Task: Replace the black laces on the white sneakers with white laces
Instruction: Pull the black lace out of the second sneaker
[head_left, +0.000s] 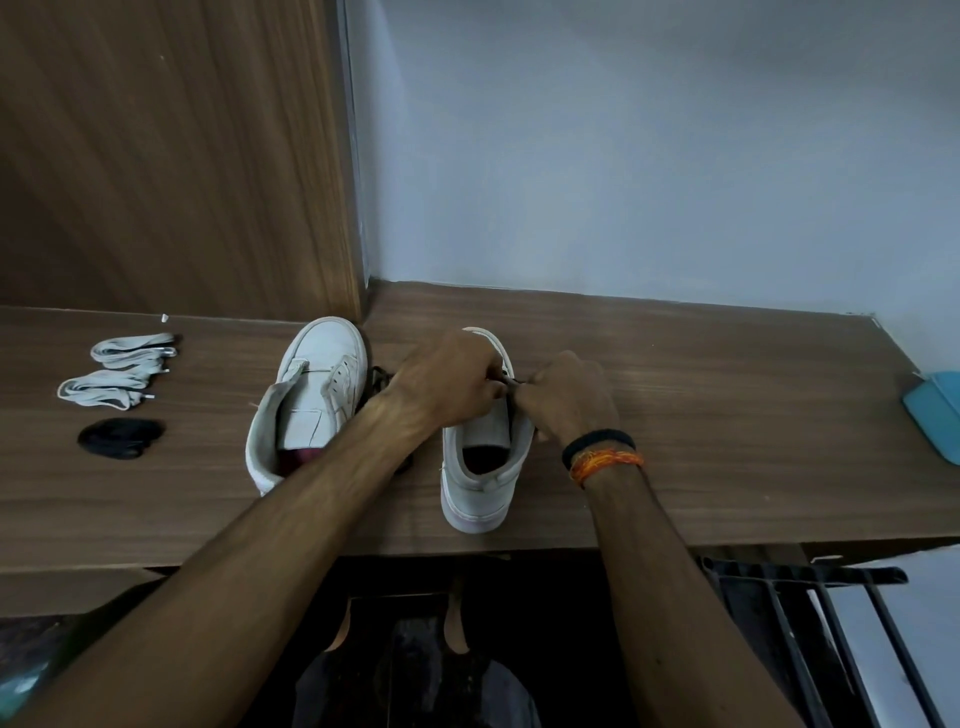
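now i am watching both hands, left hand (447, 384) and right hand (566, 400), pinching a black lace (511, 383) with curled fingers over the right sneaker (480, 483).

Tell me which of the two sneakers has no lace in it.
The left sneaker: its eyelets sit bare and no hand touches it. The right sneaker has both hands working a black lace.

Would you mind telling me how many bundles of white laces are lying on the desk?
2. The far white lace bundle and the near white lace bundle lie side by side at the desk's left end, behind a black lace bundle. No others show.
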